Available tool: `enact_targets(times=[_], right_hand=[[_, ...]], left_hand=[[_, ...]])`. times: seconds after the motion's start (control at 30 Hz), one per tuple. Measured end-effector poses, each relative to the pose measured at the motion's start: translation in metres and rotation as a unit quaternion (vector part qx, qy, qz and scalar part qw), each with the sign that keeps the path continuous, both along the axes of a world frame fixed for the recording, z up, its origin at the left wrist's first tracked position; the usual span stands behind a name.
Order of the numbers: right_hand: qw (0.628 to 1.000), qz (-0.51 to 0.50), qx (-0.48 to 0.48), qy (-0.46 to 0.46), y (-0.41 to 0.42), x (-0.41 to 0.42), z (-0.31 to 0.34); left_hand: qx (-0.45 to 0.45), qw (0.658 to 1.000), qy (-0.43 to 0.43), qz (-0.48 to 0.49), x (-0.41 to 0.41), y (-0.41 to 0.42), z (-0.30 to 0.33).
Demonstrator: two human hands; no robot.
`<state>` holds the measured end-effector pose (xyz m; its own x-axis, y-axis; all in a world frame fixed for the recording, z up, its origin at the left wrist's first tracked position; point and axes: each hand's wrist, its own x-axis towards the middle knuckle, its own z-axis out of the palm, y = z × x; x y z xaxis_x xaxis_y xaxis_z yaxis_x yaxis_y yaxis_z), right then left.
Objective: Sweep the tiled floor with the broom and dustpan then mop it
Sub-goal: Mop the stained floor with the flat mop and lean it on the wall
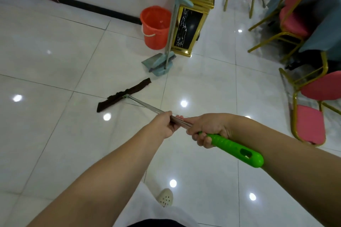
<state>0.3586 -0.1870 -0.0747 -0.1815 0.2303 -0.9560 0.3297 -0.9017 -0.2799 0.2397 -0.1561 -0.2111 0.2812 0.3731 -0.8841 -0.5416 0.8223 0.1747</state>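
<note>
I hold a flat mop with both hands. Its dark brown cloth head (124,94) lies flat on the glossy white tiled floor (55,57), ahead and left of me. My left hand (163,125) grips the metal shaft (147,106), and my right hand (206,131) grips just behind it, at the top of the green plastic handle (238,150). A teal broom and dustpan set (159,64) stands upright beyond the mop head, its pole (172,18) leaning near a cabinet.
An orange bucket (155,27) stands by the white wall, next to a gold-and-black cabinet (191,22). Pink chairs with gold frames (310,112) and a blue-covered table (324,29) crowd the right side. My shoe (165,198) shows below.
</note>
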Motion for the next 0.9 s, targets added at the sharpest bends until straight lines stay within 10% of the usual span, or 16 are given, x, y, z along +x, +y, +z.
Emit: enact_targets(times=[0.9], right_hand=[[0.998,-0.055,0.009,0.016,0.105,-0.204,-0.074]], left_hand=[[0.010,0.993,0.118,0.027,-0.195,0.110,-0.040]])
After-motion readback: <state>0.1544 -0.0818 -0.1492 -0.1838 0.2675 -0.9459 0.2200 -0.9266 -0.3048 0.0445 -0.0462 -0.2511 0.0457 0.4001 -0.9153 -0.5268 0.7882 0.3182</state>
